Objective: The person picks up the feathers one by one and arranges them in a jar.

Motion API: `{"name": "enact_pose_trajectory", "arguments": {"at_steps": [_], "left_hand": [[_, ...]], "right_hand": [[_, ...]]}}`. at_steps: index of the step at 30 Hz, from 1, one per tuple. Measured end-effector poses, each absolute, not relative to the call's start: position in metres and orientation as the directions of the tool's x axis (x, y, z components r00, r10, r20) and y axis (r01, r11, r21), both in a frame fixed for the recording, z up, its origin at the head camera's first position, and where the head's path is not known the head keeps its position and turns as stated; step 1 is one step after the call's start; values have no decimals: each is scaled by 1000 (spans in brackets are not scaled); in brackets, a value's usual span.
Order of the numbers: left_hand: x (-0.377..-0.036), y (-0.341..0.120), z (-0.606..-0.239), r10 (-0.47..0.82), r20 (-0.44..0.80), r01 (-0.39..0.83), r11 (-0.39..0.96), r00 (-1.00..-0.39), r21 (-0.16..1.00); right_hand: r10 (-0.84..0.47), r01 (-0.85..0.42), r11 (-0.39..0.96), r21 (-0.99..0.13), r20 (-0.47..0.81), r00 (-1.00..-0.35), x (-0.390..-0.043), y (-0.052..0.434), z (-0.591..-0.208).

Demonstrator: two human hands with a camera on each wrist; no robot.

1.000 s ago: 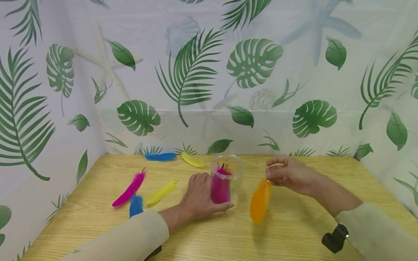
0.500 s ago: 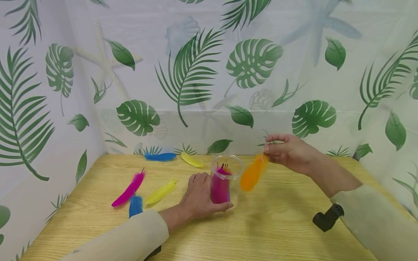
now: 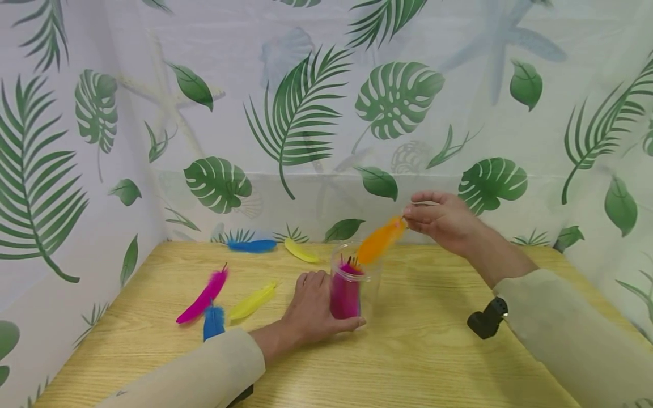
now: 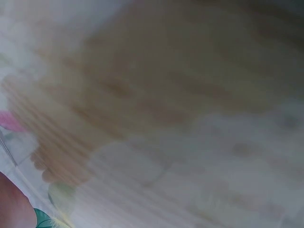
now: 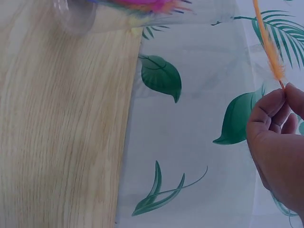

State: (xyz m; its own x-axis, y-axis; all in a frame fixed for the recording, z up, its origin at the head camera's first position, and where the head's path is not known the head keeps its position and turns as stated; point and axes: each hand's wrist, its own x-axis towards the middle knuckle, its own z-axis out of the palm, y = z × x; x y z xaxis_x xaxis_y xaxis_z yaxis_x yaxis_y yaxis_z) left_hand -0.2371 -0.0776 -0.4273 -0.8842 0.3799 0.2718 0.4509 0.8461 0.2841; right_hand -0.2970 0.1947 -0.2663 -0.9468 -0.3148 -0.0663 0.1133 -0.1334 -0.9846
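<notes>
A clear plastic jar (image 3: 354, 283) stands upright mid-table with magenta feathers inside. My left hand (image 3: 312, 307) grips the jar's lower left side, thumb under its front. My right hand (image 3: 435, 217) pinches the quill of an orange feather (image 3: 378, 241), held up to the right of the jar; the feather slants down-left with its tip at the jar's mouth. In the right wrist view the fingers (image 5: 273, 114) pinch the orange feather (image 5: 268, 45) and the jar (image 5: 142, 14) lies along the top edge. The left wrist view is a blur.
Loose feathers lie on the wooden table (image 3: 433, 362) left of the jar: a magenta one (image 3: 203, 297), a blue one (image 3: 213, 321), a yellow one (image 3: 251, 301), another blue (image 3: 251, 245) and another yellow (image 3: 300, 250) near the back. Leaf-print curtains wall three sides.
My right hand lifted the orange feather from low on the jar's right up and leftward, bringing its tip to the jar's mouth. The left hand and jar stayed put.
</notes>
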Motion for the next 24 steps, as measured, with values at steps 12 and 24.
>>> {"name": "enact_pose_trajectory", "arguments": {"at_steps": [12,24], "left_hand": [[-237,-78,-428,382,269,450,850,-884,275],[-236,-77,-426,382,258,447,850,-887,279]], "right_hand": [[-278,3,-88,-996,21,-960,-300,180,-273],[-351,-133,131,-982,80,-933,-294,167,-268]]}}
